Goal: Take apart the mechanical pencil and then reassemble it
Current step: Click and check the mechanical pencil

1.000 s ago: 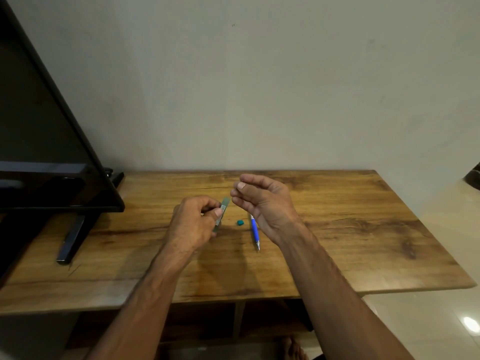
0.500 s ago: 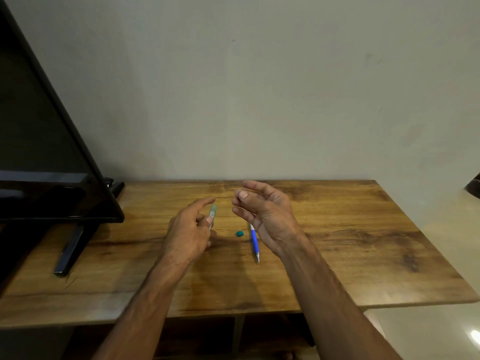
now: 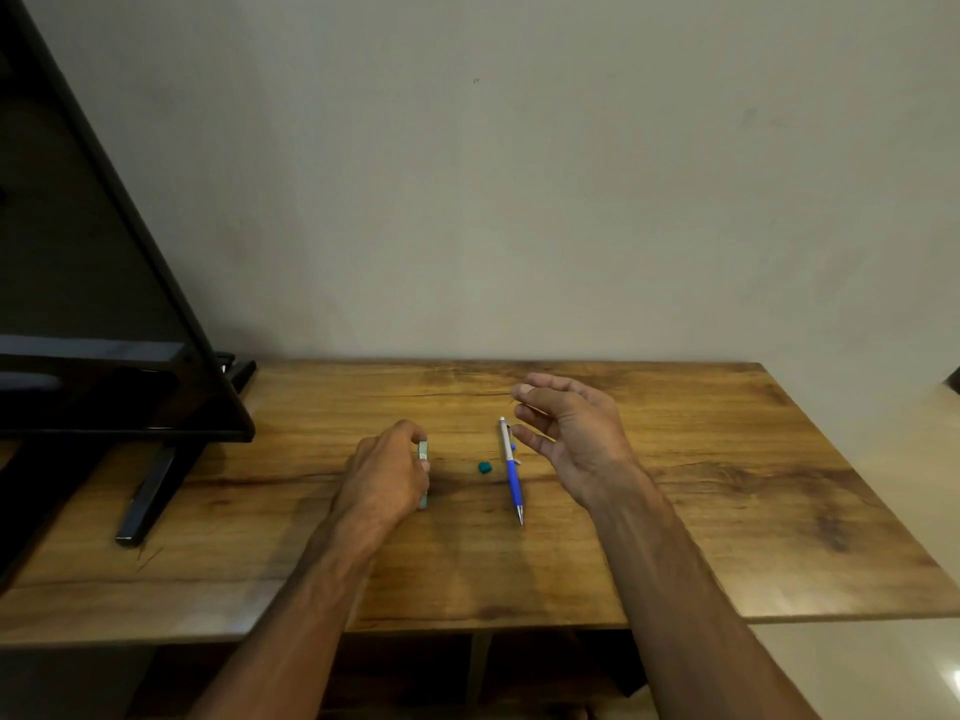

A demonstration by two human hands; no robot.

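mechanical pencil (image 3: 511, 472) lies on table (image 3: 727, 459), long axis near-far, tip toward the person, just left of right hand (image 3: 569, 436) (nearer one; fingers loosely curled, can't tell if pinching anything), left hand (image 3: 392, 470) grips grey-green case (image 3: 423, 452), teal cap (image 3: 484, 467) between case and pencil

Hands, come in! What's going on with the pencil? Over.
Left hand holds a pale green case. Right hand hovers by blue mechanical pencil, grip unclear. Teal piece lies beside pencil.
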